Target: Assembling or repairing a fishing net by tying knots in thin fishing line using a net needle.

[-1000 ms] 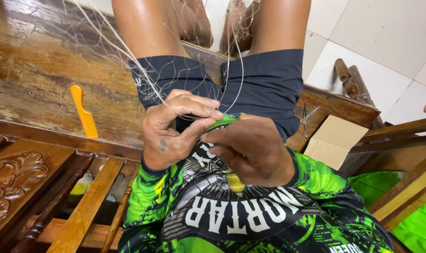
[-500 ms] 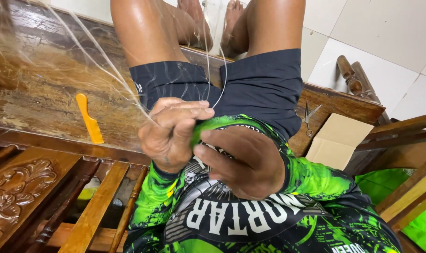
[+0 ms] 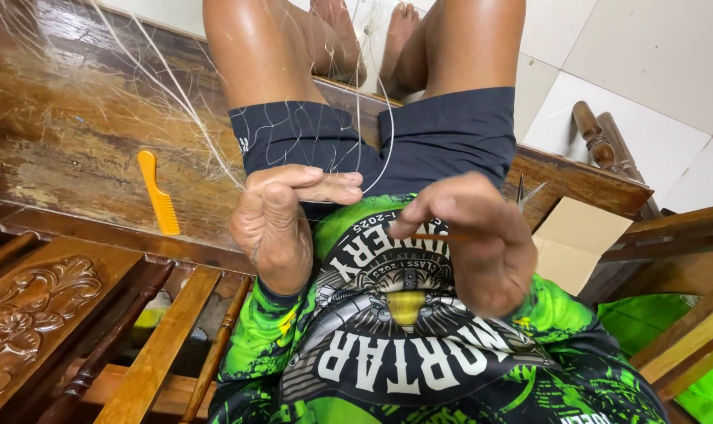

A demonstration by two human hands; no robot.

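My left hand (image 3: 282, 224) is closed on a bunch of thin clear net strands (image 3: 191, 110) that fan up and left over the wooden bench. My right hand (image 3: 470, 243) sits a little apart to the right, pinching a thin brown stick (image 3: 443, 235) between thumb and fingers. A single clear line (image 3: 388, 149) loops up over my dark shorts (image 3: 450, 133) between the two hands. Both hands hover above my lap, over a green and black printed shirt (image 3: 403, 369).
An orange comb (image 3: 158, 192) lies on the worn wooden bench (image 3: 66, 133) to my left. Scissors tips (image 3: 525, 192) and an open cardboard box (image 3: 580, 235) are at my right. Carved wooden furniture (image 3: 34, 314) stands lower left; white floor tiles (image 3: 639, 63) lie beyond.
My hands were pressed together over my lap; they have since drawn apart, the right one moving right with the stick. The camera view has shifted slightly.
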